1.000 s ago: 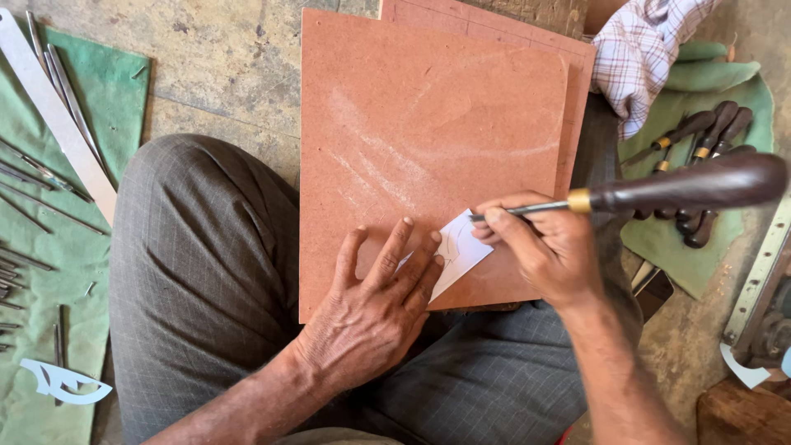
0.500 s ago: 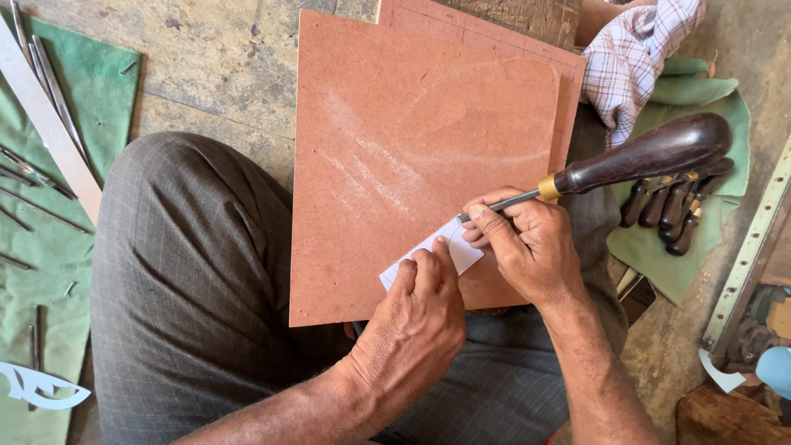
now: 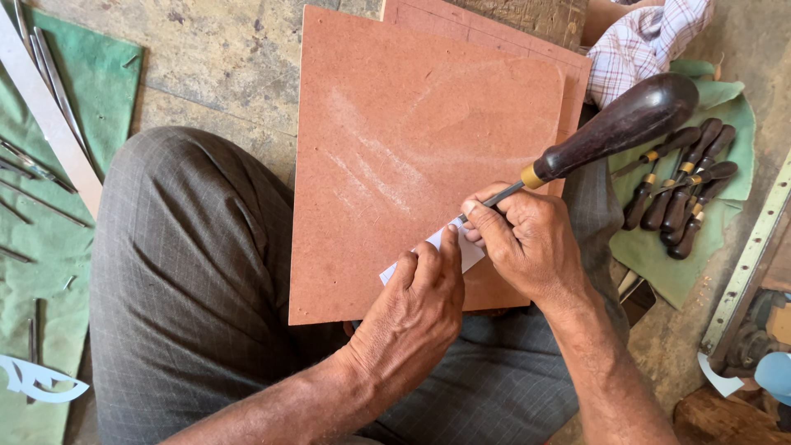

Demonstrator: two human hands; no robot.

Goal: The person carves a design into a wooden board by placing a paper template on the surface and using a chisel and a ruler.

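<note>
On the reddish board (image 3: 395,148) across my lap, near its lower right edge, my left hand (image 3: 416,309) presses the white paper piece (image 3: 428,251) flat; my right hand (image 3: 527,239) grips the dark-handled carving tool (image 3: 610,128), tip apparently on the paper.

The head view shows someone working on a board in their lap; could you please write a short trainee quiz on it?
1. True or false: the right hand holds a dark-handled tool.
2. What does the left hand press onto the reddish board? A) a white paper piece B) a metal ruler C) a cloth
3. Fill in: the spare dark-handled tools lie on a ____ cloth.

Key: 1 true; 2 A, the white paper piece; 3 green.
</note>
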